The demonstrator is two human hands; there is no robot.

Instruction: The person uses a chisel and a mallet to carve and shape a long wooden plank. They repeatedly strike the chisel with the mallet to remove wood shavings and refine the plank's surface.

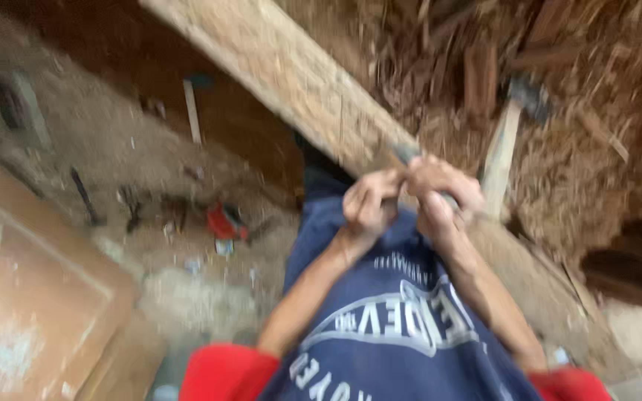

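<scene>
Sawdust floor | plank [299, 74] under both hands | left hand [369, 204], right hand [440, 194] fingers curled round dark tool [408, 154]

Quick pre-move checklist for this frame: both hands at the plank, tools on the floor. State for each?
1. Left hand closed at the long wooden plank: ok, fingers curled.
2. Right hand closed by the plank edge: ok, a dark object shows beside the knuckles, kind cannot tell.
3. What either hand grips: cannot tell, the picture is blurred.
4. Hammer within view: ok, it lies on the wood chips beyond the plank, untouched.
5. Red tool apart from hands: ok, on the dusty floor.
6. Plank support at its ends: cannot tell, both run out of view.
</scene>
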